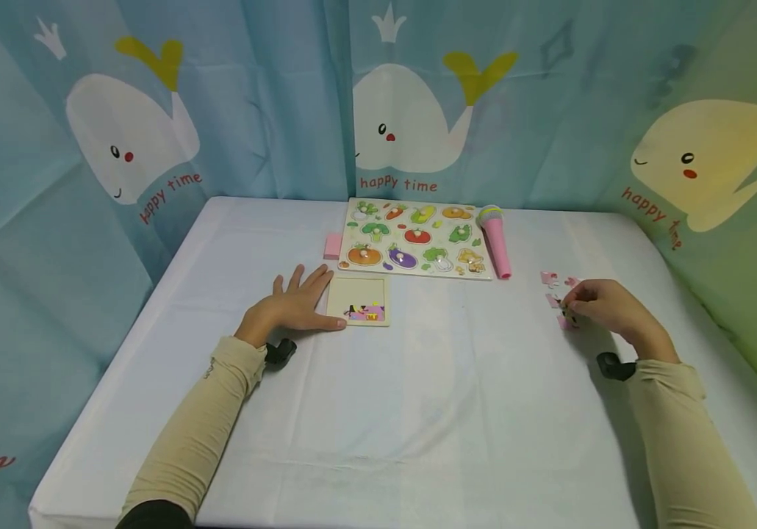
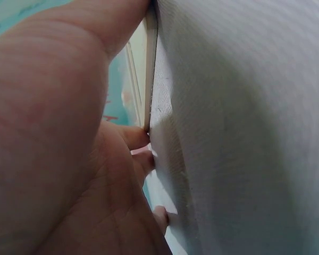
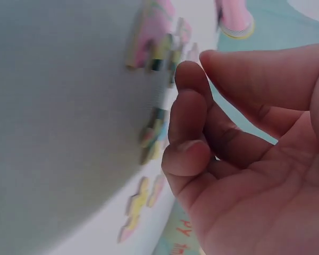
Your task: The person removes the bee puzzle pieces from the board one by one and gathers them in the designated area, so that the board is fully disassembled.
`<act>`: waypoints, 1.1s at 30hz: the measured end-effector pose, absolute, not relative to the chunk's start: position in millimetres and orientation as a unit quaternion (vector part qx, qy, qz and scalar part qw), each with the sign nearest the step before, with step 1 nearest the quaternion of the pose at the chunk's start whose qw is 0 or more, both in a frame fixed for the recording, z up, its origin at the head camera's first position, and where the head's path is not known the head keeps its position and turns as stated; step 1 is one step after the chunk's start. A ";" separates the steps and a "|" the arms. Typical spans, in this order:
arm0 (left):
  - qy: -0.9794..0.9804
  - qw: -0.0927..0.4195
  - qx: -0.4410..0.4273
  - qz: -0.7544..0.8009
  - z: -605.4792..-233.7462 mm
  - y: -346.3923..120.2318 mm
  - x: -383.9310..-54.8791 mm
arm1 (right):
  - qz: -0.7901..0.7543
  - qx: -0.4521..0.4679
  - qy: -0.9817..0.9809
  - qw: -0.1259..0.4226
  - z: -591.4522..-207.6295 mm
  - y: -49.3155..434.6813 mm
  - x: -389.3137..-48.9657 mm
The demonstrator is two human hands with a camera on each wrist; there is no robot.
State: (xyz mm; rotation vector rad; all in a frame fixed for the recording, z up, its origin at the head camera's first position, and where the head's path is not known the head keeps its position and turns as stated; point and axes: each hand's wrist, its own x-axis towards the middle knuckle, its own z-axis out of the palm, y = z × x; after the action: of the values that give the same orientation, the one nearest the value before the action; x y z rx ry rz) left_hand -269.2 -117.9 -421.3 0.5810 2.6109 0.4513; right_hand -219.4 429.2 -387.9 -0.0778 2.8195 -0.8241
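Observation:
A shallow wooden puzzle tray point(image 1: 356, 292) lies left of the table's middle, with pink and yellow puzzle pieces point(image 1: 367, 313) along its near side. My left hand point(image 1: 295, 303) rests at the tray's left edge, fingers spread and thumb at the near corner; the left wrist view shows fingertips against the tray's edge point(image 2: 150, 79). Far to the right, my right hand point(image 1: 603, 303) is over loose puzzle pieces point(image 1: 550, 278). Its fingers are bent, thumb and index tips close together, in the right wrist view. Whether a piece is between those tips cannot be told. Several loose pieces point(image 3: 138, 204) lie beside them.
Behind the tray lies a vegetable peg board point(image 1: 418, 239). A pink toy microphone point(image 1: 497, 242) leans along its right side, and a pink block point(image 1: 333, 246) sits at its left. White cloth covers the table point(image 1: 418, 411); a whale-print curtain point(image 1: 273, 103) hangs behind.

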 end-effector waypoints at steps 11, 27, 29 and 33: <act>0.942 0.210 0.206 0.160 -417.4 -117.7 -268.0 | -0.293 -0.041 0.952 0.082 -372.4 396.3 -232.1; 0.941 0.215 0.204 0.163 -418.4 -115.9 -267.7 | -0.344 -0.122 0.927 0.091 -376.1 316.1 -244.1; 0.941 0.216 0.204 0.163 -418.1 -115.6 -267.4 | -0.355 -0.127 0.922 0.093 -377.7 307.3 -244.2; 0.941 0.215 0.204 0.162 -417.4 -115.7 -266.6 | -0.374 -0.138 0.912 0.102 -382.2 290.6 -244.8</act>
State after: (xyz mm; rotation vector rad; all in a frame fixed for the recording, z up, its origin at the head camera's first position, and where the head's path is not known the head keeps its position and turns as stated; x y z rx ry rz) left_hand -266.6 -115.7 -417.4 0.5643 2.6094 0.4490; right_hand -244.8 290.6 -382.2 -0.4077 2.6918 -1.1030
